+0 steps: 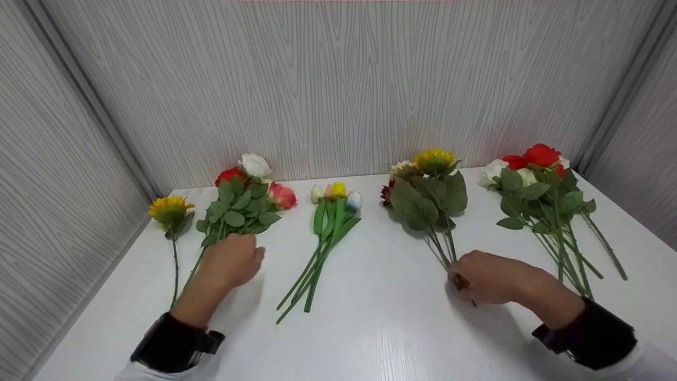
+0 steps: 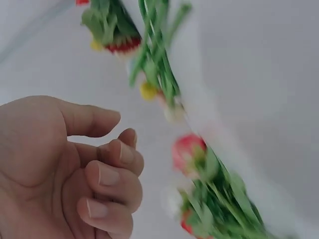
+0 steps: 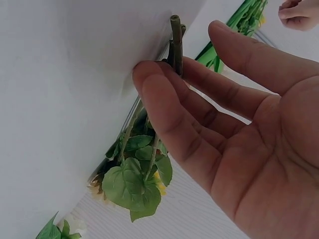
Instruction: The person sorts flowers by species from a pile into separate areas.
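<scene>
Sunflower [image 1: 170,212] on a single stem lies at the far left of the white table [image 1: 381,338], just beside the rose bunch [image 1: 237,203], whose white, red and pink heads point toward the back wall [image 1: 338,90]. Over the stems of that bunch, in the head view, hangs the left hand [image 1: 231,259]; the left wrist view shows its fingers loosely bent and holding nothing, with the roses apart from them. Next come the tulips [image 1: 333,219], their stems crossing toward the near side. Right of these lies the mixed bunch [image 1: 427,201], with yellow, cream and dark red flowers beyond broad leaves. Its stem ends pass by the right hand [image 1: 492,275], whose fingers bend loosely about them while the thumb stands clear; whether they bear on the stems, one cannot tell. Furthest right is the red-and-white bunch [image 1: 550,203], with one stem angled away.

The step in hand appears to be laying or gathering flowers in separate groups, the mixed bunch now being handled. The next move probably calls for bringing the right thumb in to lift it, or drawing the fingers away without dragging the stems.
</scene>
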A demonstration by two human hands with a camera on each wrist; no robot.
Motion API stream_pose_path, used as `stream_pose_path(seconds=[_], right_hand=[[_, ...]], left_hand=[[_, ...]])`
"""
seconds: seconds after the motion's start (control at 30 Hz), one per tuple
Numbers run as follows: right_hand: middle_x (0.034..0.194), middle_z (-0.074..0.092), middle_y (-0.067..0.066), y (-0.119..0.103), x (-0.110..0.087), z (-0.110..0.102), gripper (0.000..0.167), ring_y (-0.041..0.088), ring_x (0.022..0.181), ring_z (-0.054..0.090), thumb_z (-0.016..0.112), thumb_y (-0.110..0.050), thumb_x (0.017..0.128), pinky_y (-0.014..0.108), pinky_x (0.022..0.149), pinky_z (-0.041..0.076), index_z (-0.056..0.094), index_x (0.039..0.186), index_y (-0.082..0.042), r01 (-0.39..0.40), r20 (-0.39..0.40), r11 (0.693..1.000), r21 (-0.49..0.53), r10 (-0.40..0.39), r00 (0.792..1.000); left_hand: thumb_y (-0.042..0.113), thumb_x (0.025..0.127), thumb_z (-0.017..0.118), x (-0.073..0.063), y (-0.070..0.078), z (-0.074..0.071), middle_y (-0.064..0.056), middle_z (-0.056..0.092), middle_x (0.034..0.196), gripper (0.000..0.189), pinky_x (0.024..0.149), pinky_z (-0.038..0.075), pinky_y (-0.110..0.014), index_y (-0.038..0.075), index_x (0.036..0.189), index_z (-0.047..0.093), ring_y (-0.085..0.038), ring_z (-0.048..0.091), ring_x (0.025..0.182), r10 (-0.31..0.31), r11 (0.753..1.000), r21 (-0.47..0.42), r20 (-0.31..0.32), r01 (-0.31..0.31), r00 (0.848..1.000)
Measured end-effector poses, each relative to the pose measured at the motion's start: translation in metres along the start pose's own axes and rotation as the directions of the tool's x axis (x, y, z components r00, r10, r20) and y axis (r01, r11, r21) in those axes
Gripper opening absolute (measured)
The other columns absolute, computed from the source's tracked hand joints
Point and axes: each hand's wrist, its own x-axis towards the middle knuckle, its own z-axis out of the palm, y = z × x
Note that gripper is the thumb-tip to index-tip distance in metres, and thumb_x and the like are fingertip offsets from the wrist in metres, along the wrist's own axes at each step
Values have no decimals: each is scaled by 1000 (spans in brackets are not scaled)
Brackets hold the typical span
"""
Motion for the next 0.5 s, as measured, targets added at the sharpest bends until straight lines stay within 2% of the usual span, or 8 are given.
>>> stream_pose_path(seconds=[0.17, 0.3, 0.4, 0.5], right_hand=[[81, 56, -7, 0, 0, -1, 10, 11, 79, 50, 72, -8, 87, 32, 71, 44, 65, 90, -14, -2, 10, 1000, -1, 2, 1000], [81, 56, -7, 1, 0, 0, 13, 11, 80, 50, 74, -6, 86, 32, 71, 44, 65, 89, -14, 6, 17, 1000, 1, -6, 1000], [81, 57, -8, 0, 0, 1, 15, 10, 80, 51, 75, -5, 85, 32, 71, 45, 64, 89, -15, 10, 22, 1000, 13, -10, 1000], [81, 56, -8, 0, -1, 0, 15, 10, 80, 51, 74, -5, 85, 31, 71, 44, 64, 88, -16, 11, 21, 1000, 23, -11, 1000]], left_hand=[[13, 98, 42, -6, -64, -9, -18, 62, 80, 27, 52, 45, -41, -3, 88, 61, -26, 56, 65, -106, 992, -59, 25, 107, 994], [8, 94, 41, -11, -108, -10, -21, 61, 84, 24, 56, 47, -43, -6, 94, 61, -28, 56, 70, -165, 984, -47, 110, 171, 980], [10, 94, 43, -16, -129, -8, -19, 59, 80, 25, 57, 47, -41, -7, 92, 61, -28, 55, 68, -209, 975, -37, 199, 220, 957], [9, 89, 46, -19, -142, -5, -12, 57, 70, 21, 54, 45, -35, -3, 80, 60, -24, 54, 61, -226, 968, -42, 282, 248, 932]])
